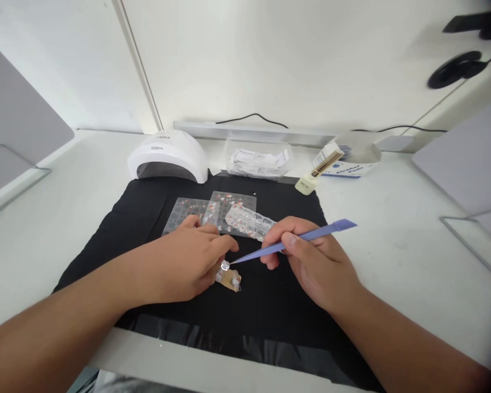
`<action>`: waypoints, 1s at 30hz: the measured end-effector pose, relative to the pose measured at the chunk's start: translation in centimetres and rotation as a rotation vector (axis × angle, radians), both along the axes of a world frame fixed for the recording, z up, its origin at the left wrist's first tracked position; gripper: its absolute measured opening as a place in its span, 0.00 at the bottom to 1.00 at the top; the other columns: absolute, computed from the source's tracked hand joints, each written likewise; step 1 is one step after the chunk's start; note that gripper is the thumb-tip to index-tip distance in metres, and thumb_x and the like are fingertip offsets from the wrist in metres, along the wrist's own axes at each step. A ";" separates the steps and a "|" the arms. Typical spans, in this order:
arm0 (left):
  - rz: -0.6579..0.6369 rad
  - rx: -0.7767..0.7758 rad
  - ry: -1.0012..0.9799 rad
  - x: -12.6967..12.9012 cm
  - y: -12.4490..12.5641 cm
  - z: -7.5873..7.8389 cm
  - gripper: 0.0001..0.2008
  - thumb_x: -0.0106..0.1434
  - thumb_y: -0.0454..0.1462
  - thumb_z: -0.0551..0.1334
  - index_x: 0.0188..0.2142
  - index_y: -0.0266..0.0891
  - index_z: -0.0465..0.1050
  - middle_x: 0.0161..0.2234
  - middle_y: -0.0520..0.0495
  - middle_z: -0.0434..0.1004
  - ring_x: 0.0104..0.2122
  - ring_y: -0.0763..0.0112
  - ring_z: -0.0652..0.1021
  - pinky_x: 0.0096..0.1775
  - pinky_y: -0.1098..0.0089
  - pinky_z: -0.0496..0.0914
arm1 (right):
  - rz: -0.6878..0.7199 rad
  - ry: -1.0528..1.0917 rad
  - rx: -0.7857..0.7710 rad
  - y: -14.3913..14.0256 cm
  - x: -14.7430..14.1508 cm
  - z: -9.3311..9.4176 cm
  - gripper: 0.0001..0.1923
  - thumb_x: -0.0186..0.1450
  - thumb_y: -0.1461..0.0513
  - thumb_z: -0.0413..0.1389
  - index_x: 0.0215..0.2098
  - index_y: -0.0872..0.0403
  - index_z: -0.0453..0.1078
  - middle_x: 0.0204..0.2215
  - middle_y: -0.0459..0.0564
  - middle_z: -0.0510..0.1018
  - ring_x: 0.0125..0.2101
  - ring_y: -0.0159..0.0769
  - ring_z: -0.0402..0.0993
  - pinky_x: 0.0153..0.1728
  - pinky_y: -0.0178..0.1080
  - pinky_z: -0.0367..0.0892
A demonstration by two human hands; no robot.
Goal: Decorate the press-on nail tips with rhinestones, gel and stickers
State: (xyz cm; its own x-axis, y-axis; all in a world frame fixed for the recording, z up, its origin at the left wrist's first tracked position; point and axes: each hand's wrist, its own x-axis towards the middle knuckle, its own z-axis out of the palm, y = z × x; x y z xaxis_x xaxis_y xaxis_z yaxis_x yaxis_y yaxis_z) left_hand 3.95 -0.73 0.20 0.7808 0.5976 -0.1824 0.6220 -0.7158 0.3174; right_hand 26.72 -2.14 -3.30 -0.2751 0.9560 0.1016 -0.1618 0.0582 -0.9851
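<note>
My right hand (311,256) is closed around purple tweezers (286,245), held like a pen with the flat end up to the right. Their fine point reaches a shiny white piece (225,265) beside my left fingers. My left hand (192,256) is bent over the black mat, its fingers curled and partly hidden. It holds a small tan piece (230,280) bearing whitish decorations; the grip itself is out of sight. Just beyond my hands lie a clear compartment case (249,221) of small ornaments and two clear sheets with red and white bits, one sheet (233,202) overlapping the other (184,210).
A white nail lamp (167,155) stands at the back left of the black mat (106,245). Behind the mat are a clear tub (257,158) of white packets, a small pale bottle (306,184) and an alcohol pads box (352,166). Grey panels flank the white table.
</note>
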 end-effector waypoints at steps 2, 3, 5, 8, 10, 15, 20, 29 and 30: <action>0.002 -0.021 -0.002 0.0 0.0 0.1 0.17 0.62 0.30 0.58 0.51 0.39 0.68 0.39 0.46 0.78 0.42 0.58 0.76 0.48 0.56 0.58 | 0.009 -0.018 -0.008 0.0 0.0 0.0 0.09 0.66 0.60 0.55 0.31 0.53 0.76 0.21 0.45 0.78 0.22 0.31 0.73 0.24 0.34 0.67; 0.007 -0.035 -0.004 0.0 0.1 0.2 0.18 0.60 0.30 0.60 0.51 0.39 0.68 0.39 0.46 0.78 0.43 0.58 0.76 0.48 0.56 0.58 | 0.010 -0.025 -0.012 0.0 0.0 -0.1 0.09 0.66 0.60 0.55 0.31 0.53 0.76 0.21 0.46 0.78 0.22 0.31 0.73 0.24 0.34 0.67; 0.021 -0.055 -0.011 -0.1 0.1 0.4 0.20 0.57 0.30 0.63 0.50 0.39 0.68 0.41 0.46 0.78 0.44 0.58 0.75 0.49 0.57 0.58 | 0.014 -0.034 -0.017 0.0 0.0 -0.2 0.10 0.66 0.60 0.55 0.31 0.54 0.76 0.21 0.46 0.78 0.22 0.31 0.72 0.24 0.34 0.67; 0.044 -0.047 -0.011 -0.4 0.1 0.7 0.18 0.55 0.30 0.64 0.47 0.39 0.70 0.42 0.47 0.77 0.45 0.59 0.74 0.50 0.58 0.57 | 0.017 -0.030 -0.027 -0.1 0.0 -0.2 0.10 0.66 0.60 0.56 0.30 0.54 0.76 0.22 0.47 0.78 0.22 0.31 0.72 0.24 0.34 0.67; 0.041 -0.032 -0.023 -0.6 0.0 1.0 0.17 0.55 0.31 0.64 0.46 0.40 0.70 0.41 0.48 0.76 0.44 0.60 0.74 0.50 0.58 0.57 | 0.016 -0.027 -0.038 0.0 0.0 -0.2 0.09 0.65 0.60 0.56 0.30 0.54 0.76 0.22 0.47 0.78 0.21 0.30 0.72 0.23 0.33 0.67; 0.022 -0.017 -0.053 -0.9 -0.2 1.3 0.16 0.57 0.35 0.66 0.46 0.41 0.71 0.41 0.50 0.75 0.43 0.62 0.73 0.51 0.57 0.56 | 0.012 -0.023 -0.054 0.1 -0.1 -0.2 0.10 0.65 0.58 0.58 0.30 0.54 0.77 0.21 0.47 0.78 0.21 0.31 0.73 0.22 0.34 0.68; 0.002 -0.014 -0.052 -0.7 -0.2 1.4 0.12 0.59 0.36 0.66 0.43 0.41 0.72 0.40 0.48 0.76 0.41 0.61 0.73 0.51 0.56 0.57 | 0.011 -0.001 -0.071 0.2 -0.1 -0.2 0.10 0.66 0.57 0.58 0.30 0.54 0.77 0.21 0.47 0.79 0.21 0.31 0.73 0.22 0.34 0.68; -0.021 -0.016 -0.059 -0.7 0.1 1.1 0.08 0.61 0.36 0.64 0.40 0.41 0.73 0.39 0.48 0.76 0.40 0.63 0.74 0.52 0.54 0.57 | 0.013 0.027 -0.081 0.2 0.0 -0.3 0.09 0.66 0.59 0.59 0.30 0.53 0.78 0.21 0.47 0.79 0.20 0.31 0.73 0.21 0.34 0.67; -0.026 -0.012 -0.063 -0.7 0.1 1.0 0.07 0.61 0.36 0.64 0.40 0.41 0.73 0.39 0.48 0.76 0.40 0.63 0.74 0.52 0.54 0.57 | 0.013 0.030 -0.080 0.2 0.0 -0.4 0.09 0.66 0.59 0.59 0.30 0.53 0.78 0.21 0.47 0.79 0.20 0.31 0.73 0.21 0.34 0.67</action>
State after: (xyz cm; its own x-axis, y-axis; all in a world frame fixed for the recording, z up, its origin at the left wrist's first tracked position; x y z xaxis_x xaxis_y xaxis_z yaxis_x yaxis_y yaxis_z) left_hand 3.28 -0.59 1.23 0.8062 0.5749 -0.1398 0.5818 -0.7273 0.3640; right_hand 26.69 -1.94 -3.65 -0.2858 0.9577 0.0338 -0.1913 -0.0225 -0.9813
